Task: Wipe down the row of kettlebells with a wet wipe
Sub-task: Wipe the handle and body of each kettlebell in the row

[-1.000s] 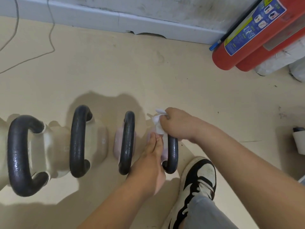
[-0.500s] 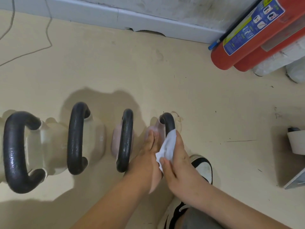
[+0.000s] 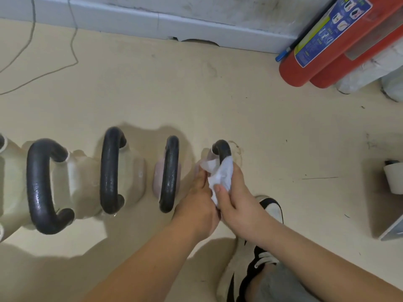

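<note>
Slid from far end of black curved handle [image 3: 222,149] toward near end since a second ago: right hand [image 3: 239,201] clenched round crumpled white wet wipe [image 3: 220,175], centre frame; left hand [image 3: 196,203] bracing rightmost pink kettlebell, grip unclear.

Illumination: even, warm, moderately bright. Soft shadows fall toward 12 o'clock behind the kettlebells [image 3: 113,171]. Wide-angle distortion bends edges; focus sharp.

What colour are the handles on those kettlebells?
Black, seen clearly in the head view: the handles are black on pale bodies.
</note>
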